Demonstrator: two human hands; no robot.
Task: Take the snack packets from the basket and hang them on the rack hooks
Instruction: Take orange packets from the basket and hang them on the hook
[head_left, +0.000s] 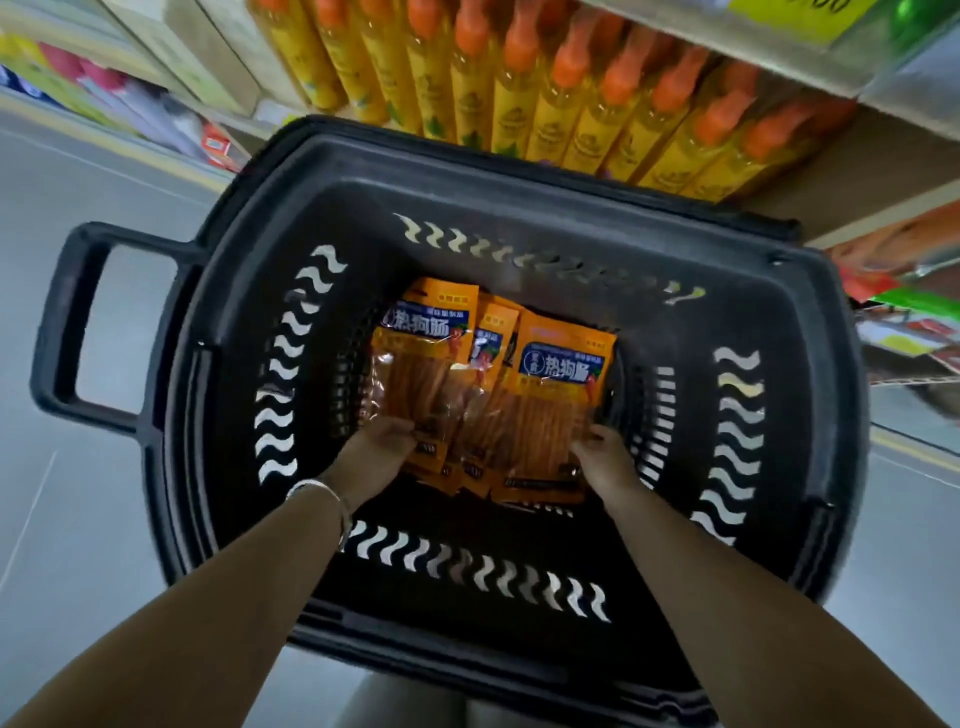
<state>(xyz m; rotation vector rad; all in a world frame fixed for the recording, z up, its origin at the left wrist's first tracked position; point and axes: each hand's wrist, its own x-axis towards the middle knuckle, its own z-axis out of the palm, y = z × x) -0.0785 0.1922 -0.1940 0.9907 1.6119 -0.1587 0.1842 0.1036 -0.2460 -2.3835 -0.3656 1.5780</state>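
Several orange snack packets (488, 384) with blue labels lie overlapping on the floor of a black plastic basket (779, 519). Both my arms reach down into it. My left hand (374, 452) grips the lower left edge of the packet stack, fingers curled over it. At the lower right edge, my right hand (605, 462) grips the stack, fingertips tucked at the packet's side. No rack hooks are plainly in view.
The basket stands on a grey shop floor, its handle (67, 322) sticking out to the left. Behind it is a shelf of yellow bottles with orange caps (571, 93). More goods hang or lie at the right (904, 322) and far left.
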